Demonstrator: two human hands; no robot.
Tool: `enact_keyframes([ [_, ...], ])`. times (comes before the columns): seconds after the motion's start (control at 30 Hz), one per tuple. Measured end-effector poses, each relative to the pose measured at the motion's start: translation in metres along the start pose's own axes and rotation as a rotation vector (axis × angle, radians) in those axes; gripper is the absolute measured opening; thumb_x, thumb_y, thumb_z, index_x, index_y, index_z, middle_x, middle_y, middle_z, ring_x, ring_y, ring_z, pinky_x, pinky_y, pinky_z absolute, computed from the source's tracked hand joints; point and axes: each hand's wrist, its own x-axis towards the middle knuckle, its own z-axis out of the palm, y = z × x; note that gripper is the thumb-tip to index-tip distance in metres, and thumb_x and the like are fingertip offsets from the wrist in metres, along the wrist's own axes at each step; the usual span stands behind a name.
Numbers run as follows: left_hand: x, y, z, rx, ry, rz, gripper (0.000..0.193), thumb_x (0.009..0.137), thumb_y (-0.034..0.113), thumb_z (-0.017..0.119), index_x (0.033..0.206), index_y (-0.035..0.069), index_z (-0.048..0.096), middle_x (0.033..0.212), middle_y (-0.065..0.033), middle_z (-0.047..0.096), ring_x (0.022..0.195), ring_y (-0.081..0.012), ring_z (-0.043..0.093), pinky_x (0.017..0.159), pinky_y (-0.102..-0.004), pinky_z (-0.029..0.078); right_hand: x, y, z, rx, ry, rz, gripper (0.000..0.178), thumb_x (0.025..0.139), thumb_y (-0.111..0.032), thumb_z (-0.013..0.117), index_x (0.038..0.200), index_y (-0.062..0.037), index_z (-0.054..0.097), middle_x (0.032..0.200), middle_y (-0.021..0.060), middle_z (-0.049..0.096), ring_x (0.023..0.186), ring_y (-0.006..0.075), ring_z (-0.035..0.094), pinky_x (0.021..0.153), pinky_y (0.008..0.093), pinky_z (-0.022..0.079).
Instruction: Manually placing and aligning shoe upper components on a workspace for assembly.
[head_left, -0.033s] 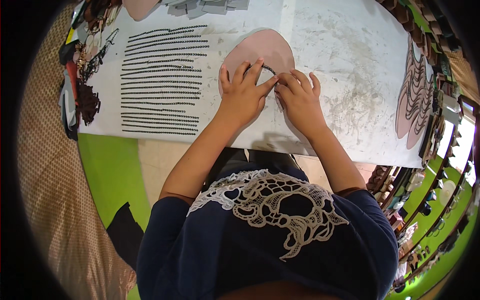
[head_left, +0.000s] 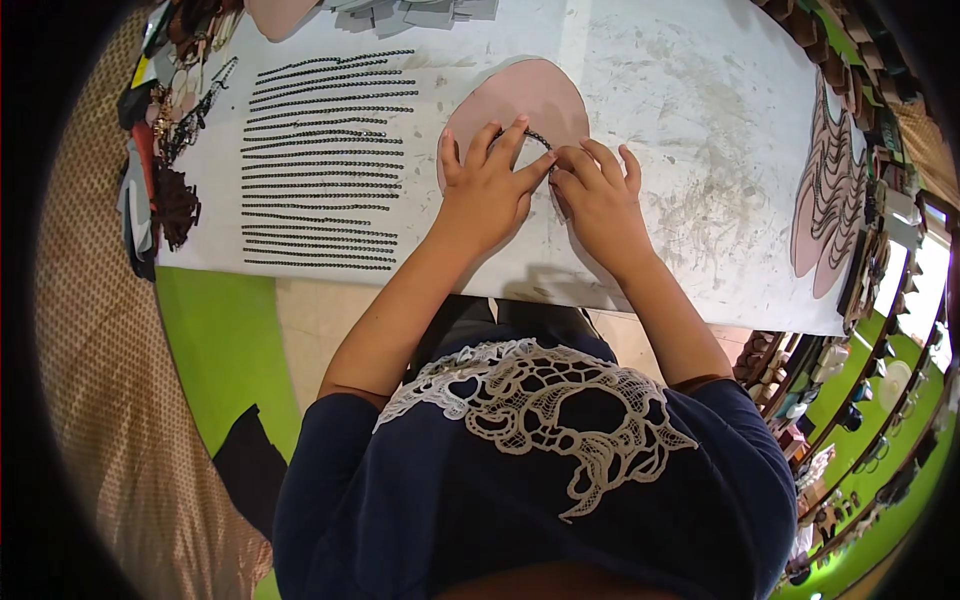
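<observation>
A pink oval piece lies on the white table in front of me. Across it runs a short dark beaded strip. My left hand rests on the pink piece with fingers spread, its fingertips and thumb pressing on the strip. My right hand sits close beside it, pinching the strip's near end where it meets my left thumb. The two hands touch each other, and they hide the lower part of the pink piece.
Several rows of dark beaded strips lie to the left. Pink pieces with strips on them sit at the right edge. Grey cut pieces lie at the top and dark trims at the far left. Shelves of small items stand on the right.
</observation>
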Motion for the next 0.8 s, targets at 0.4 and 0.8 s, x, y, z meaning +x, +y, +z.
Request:
enact_keyframes([
  [0.4,-0.006,0.0,0.001,0.015,-0.043,0.054,0.046,0.076,0.019,0.062,0.118,0.037,0.061,0.14,-0.0029,0.042,0.126,-0.0267,0.038,0.102,-0.0626,0.011,-0.004,0.009,-0.006,0.105,-0.028,0.132,0.016,0.075,-0.017,0.069,0.09,-0.0169,0.065,0.117,-0.002,0.055,0.122,0.0229,0.043,0.104,0.0514,0.025],
  [0.8,-0.008,0.003,0.003,0.052,-0.016,0.05,0.048,0.075,0.02,0.063,0.119,0.037,0.06,0.141,-0.004,0.041,0.126,-0.0286,0.037,0.102,-0.0633,0.01,-0.019,0.005,0.0,-0.003,0.045,-0.072,0.018,0.077,-0.018,0.067,0.095,-0.0174,0.064,0.112,-0.0042,0.057,0.116,0.0182,0.048,0.104,0.0491,0.024],
])
